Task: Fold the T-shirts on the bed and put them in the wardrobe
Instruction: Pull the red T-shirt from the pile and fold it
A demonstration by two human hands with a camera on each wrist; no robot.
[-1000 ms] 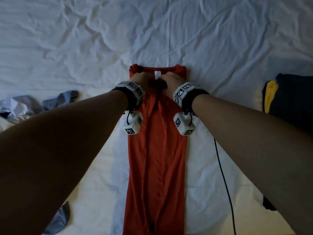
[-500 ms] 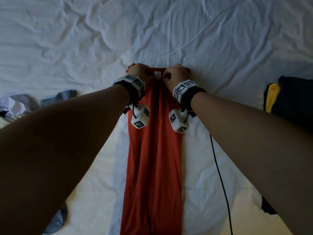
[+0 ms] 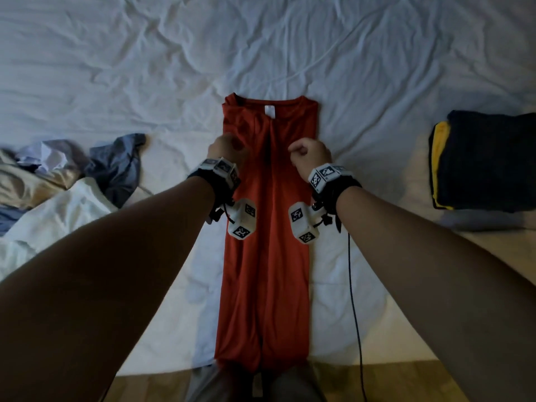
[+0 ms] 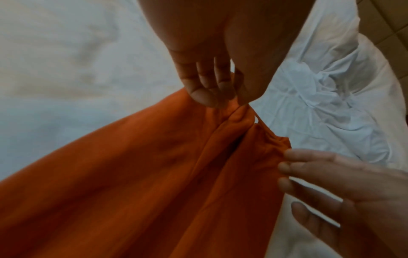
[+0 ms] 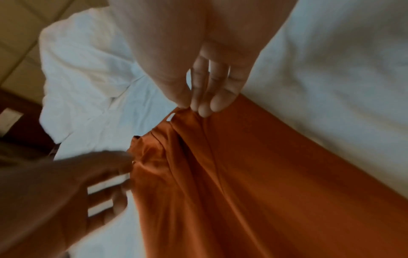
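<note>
An orange-red T-shirt (image 3: 266, 256) lies on the white bed sheet (image 3: 145, 68) as a long narrow strip, sides folded in, collar and white label at the far end. My left hand (image 3: 226, 149) hovers over the strip's left edge, a little nearer than the collar. My right hand (image 3: 310, 155) hovers over its right edge. Seen from the left wrist, the left hand (image 4: 212, 83) hangs relaxed above the shirt (image 4: 154, 183), and the right hand (image 4: 331, 183) has its fingers spread. The right wrist view shows the right hand (image 5: 209, 83) equally loose over the shirt (image 5: 276, 174). Neither holds cloth.
A heap of unfolded clothes (image 3: 58, 175) lies on the bed at the left. A folded dark stack with a yellow layer (image 3: 487, 161) sits at the right. A black cable (image 3: 352, 285) runs down beside the shirt. Wooden floor (image 3: 406, 381) shows past the bed's near edge.
Both hands were at the collar holding it. They have let go and drawn back towards me and slightly apart. The shirt now lies flat with its collar uncovered.
</note>
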